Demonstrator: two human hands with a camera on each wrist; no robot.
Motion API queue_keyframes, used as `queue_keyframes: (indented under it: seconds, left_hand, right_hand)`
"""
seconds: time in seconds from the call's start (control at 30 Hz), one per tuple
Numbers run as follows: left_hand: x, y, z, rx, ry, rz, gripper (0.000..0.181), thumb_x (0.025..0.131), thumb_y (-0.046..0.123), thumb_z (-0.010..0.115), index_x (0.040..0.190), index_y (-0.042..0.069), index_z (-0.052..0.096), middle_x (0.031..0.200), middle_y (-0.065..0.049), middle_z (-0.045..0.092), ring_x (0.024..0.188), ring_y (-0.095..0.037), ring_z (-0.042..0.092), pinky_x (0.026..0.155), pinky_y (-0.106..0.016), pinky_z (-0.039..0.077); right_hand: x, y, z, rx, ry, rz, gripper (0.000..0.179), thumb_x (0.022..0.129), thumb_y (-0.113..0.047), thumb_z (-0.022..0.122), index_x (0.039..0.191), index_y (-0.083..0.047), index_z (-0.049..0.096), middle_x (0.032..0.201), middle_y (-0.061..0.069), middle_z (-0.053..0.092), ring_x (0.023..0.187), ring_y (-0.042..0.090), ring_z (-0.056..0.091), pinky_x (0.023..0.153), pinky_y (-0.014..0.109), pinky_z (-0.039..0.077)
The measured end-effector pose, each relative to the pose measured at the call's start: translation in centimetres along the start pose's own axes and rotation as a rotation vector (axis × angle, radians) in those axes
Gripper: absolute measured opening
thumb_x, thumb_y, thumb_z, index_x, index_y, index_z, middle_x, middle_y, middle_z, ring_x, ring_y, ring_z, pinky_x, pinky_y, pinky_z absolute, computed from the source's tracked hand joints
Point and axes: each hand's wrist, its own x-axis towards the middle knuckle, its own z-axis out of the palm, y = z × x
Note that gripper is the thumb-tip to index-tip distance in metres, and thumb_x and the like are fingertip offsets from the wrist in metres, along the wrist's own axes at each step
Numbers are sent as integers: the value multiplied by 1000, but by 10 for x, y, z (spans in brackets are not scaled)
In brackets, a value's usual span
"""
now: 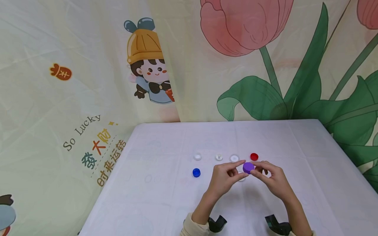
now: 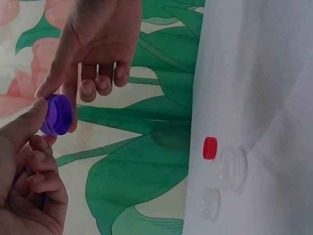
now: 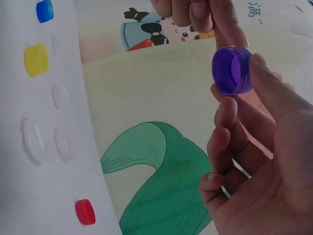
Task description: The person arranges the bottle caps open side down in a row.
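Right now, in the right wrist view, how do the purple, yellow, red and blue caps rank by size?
Purple cap, though nearest the camera
Yellow cap
Red cap and blue cap: too alike to rank

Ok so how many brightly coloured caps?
4: purple round plastic cap between left hand and right hand; red round plastic cap beyond them; blue round plastic cap leftmost; yellow round plastic cap near it. Others may be hidden.

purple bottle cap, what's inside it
In the right wrist view, the purple bottle cap shows only its bare purple hollow; part of the inside is covered by its own rim.
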Motion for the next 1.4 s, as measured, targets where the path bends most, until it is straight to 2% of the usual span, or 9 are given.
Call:
queue_keyframes:
  seconds: [0.23, 0.4, 0.47, 0.53, 0.67, 0.77, 0.83, 1.13, 1.4]
  left_hand:
    - [-1, -3, 1, -6, 11, -19, 34, 78, 32, 67, 107, 14, 67, 57, 7, 53, 50, 4, 40, 43, -11, 37]
    - [-1, -5, 5, -26, 25, -28, 32, 77, 31, 68, 105, 14, 68, 56, 6, 52, 50, 3, 40, 43, -11, 37]
    - [0, -7, 8, -28, 30, -25, 32, 77, 31, 68, 104, 14, 68, 56, 6, 52, 50, 3, 40, 43, -11, 37]
    - [1, -9, 11, -25, 33, -23, 31, 77, 31, 68, 104, 14, 68, 57, 6, 51, 50, 4, 40, 43, -10, 37]
    - [3, -12, 17, -3, 43, -8, 31, 78, 32, 67, 104, 15, 68, 57, 7, 51, 49, 4, 40, 43, -10, 37]
    - [4, -14, 22, 2, 43, -6, 31, 77, 32, 67, 104, 16, 68, 56, 7, 51, 49, 4, 40, 43, -9, 36]
    - [5, -15, 25, 9, 42, -4, 32, 77, 32, 67, 105, 15, 68, 56, 7, 51, 49, 4, 40, 43, -9, 36]
    - [13, -22, 41, 42, 29, 19, 33, 76, 30, 69, 104, 12, 68, 55, 6, 53, 49, 4, 41, 44, -8, 35]
    - [17, -33, 58, 62, -28, -60, 33, 75, 30, 70, 103, 13, 69, 55, 7, 53, 49, 6, 40, 44, -7, 34]
  right_hand:
    - [0, -8, -2, 7, 2, -18, 30, 75, -5, 70, 104, -6, 66, 68, -3, 53, 66, 7, 46, 62, 25, 37]
    - [0, 11, 2, -1, 11, -30, 32, 75, -11, 72, 106, -11, 66, 68, -6, 53, 66, 7, 46, 62, 25, 37]
    - [0, 28, 5, 0, 18, -41, 33, 75, -14, 72, 107, -14, 66, 68, -6, 53, 66, 8, 46, 61, 25, 36]
    - [0, 55, 10, 34, 33, -80, 35, 74, -14, 73, 108, -15, 65, 68, -6, 53, 67, 7, 45, 59, 23, 34]
    - [-1, 115, 21, -8, 69, -117, 41, 74, -23, 74, 113, -26, 63, 71, -9, 52, 69, 6, 43, 59, 22, 31]
    - [-3, 149, 27, -76, 97, -93, 45, 72, -30, 74, 114, -34, 60, 73, -12, 51, 70, 5, 42, 59, 22, 32]
    - [-3, 161, 28, -81, 108, -76, 46, 71, -29, 75, 114, -34, 59, 73, -11, 51, 71, 7, 41, 59, 22, 32]
    - [-5, 172, 23, -87, 156, -20, 44, 70, -31, 75, 111, -38, 60, 72, -12, 52, 68, 6, 42, 57, 24, 31]
    - [-8, 171, 19, -106, 151, 44, 33, 72, -36, 72, 104, -38, 62, 69, -11, 51, 64, 6, 41, 53, 25, 32]
